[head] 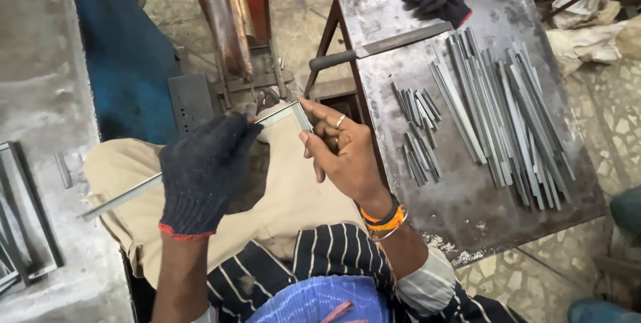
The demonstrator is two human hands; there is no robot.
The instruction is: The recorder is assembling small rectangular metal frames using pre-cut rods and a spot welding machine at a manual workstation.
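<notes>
My left hand [200, 173], in a dark knitted glove with a red cuff, grips a long thin metal strip [120, 199] that runs from lower left up to a corner near the middle. My bare right hand [340, 152], with a ring and orange bangles, pinches the short leg of that bent strip [294, 112] at its corner. Both hands are above my lap in beige trousers.
A grey metal table [461, 209] on the right carries several long metal strips [501, 109], several short pieces [417, 136], a file-like bar [394, 42] and a dark glove [437, 4]. Metal frames [20, 223] lie at the left on a concrete surface. A blue machine body [127, 49] stands ahead.
</notes>
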